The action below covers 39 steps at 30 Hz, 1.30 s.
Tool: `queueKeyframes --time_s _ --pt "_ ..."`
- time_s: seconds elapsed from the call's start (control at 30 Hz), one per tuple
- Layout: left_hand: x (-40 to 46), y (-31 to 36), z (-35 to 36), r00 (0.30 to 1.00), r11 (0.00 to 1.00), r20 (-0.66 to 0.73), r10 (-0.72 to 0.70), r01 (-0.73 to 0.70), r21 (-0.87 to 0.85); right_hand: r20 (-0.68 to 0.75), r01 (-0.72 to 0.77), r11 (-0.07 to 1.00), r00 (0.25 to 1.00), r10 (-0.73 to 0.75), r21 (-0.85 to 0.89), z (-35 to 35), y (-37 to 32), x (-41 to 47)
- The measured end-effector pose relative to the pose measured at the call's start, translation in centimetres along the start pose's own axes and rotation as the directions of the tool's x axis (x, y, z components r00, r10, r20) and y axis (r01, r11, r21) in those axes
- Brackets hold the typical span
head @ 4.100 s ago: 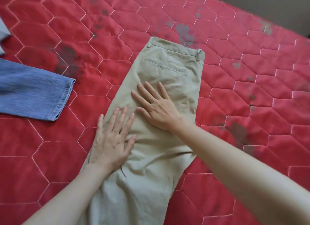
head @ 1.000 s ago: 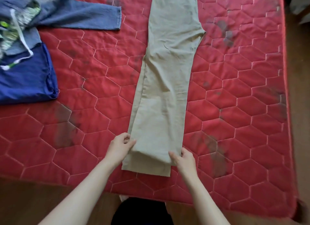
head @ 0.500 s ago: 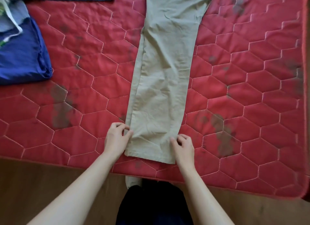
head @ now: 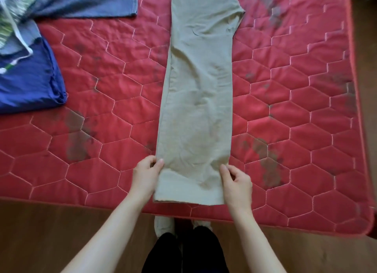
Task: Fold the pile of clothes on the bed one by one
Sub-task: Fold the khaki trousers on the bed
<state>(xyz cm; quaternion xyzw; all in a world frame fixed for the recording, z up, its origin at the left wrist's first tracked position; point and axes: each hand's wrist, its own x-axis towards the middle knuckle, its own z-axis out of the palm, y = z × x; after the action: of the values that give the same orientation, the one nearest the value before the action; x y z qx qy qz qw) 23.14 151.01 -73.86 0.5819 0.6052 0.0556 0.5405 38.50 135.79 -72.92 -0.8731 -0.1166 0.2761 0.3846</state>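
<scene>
Beige trousers lie folded lengthwise, leg on leg, running from the near edge of the red quilted bed to the top of the view. My left hand pinches the left side of the leg a little above the hem. My right hand pinches the right side at the same height. The hem lies flat near the bed's front edge. The waistband is out of view.
A folded dark blue garment lies at the left edge, with a grey-blue hooded top and white drawstring on it. A blue denim piece lies at the top left. Wooden floor and my feet show below the bed's front edge.
Since four seconds ago my hands left the seat of the trousers and came down to the leg ends. Over the last second they kept pinching both sides there.
</scene>
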Motion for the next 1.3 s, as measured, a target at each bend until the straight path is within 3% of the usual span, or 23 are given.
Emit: queueKeyframes --time_s 0.07,0.13,0.27,0.37,0.43,0.5,0.57,0.87,1.07,1.13,1.3 --pt "-0.7 -1.3 1.2 0.988 0.978 0.051 -0.144 0.135 0.161 0.072 -0.153 0.977 0.984 0.165 -0.147 0.2 1.6 -0.8" --pt "-1.4 -2.2 2.2 0.979 0.959 0.096 -0.183 0.156 0.238 0.097 -0.194 0.953 0.970 0.221 -0.232 0.3 2.8 -1.4" --pt "-2.7 -2.3 2.2 1.000 0.966 0.003 0.011 -0.012 0.259 0.026 -0.117 0.983 0.992 0.121 -0.142 -1.0 2.8 -2.3" --pt "-4.1 -1.9 1.2 0.986 0.987 -0.081 0.144 -0.137 0.082 -0.120 0.066 0.997 0.991 -0.063 0.025 -2.4 1.7 -3.3" --pt "-4.9 -2.5 0.8 0.989 0.994 -0.107 0.099 -0.093 0.057 -0.082 0.113 0.994 0.990 -0.113 -0.005 -2.8 2.2 -3.7" --pt "-5.2 -3.9 1.1 0.997 0.980 -0.057 -0.056 0.066 0.187 0.106 -0.067 0.986 0.991 0.083 -0.153 -2.3 3.8 -4.2" --pt "-5.2 -5.3 1.6 0.989 0.937 0.021 -0.147 0.133 0.322 0.172 -0.165 0.945 0.960 0.219 -0.282 -2.0 5.3 -4.2" --pt "3.5 0.0 3.0 0.998 0.993 -0.035 -0.052 0.055 0.102 0.151 -0.108 0.977 0.979 0.136 -0.181 1.0 2.0 5.3" --pt "9.2 4.5 3.7 0.980 0.989 -0.176 0.096 -0.073 0.129 0.023 0.027 0.991 0.999 -0.024 -0.134 3.3 -2.1 10.9" --pt "9.3 4.2 3.2 0.968 0.988 -0.233 0.089 -0.056 0.143 -0.031 0.048 0.994 0.998 -0.051 -0.100 3.2 -2.0 10.5" --pt "9.8 2.7 2.4 0.990 0.946 -0.141 0.027 0.020 0.325 0.034 -0.033 0.982 0.999 0.040 -0.186 2.7 0.1 10.0"
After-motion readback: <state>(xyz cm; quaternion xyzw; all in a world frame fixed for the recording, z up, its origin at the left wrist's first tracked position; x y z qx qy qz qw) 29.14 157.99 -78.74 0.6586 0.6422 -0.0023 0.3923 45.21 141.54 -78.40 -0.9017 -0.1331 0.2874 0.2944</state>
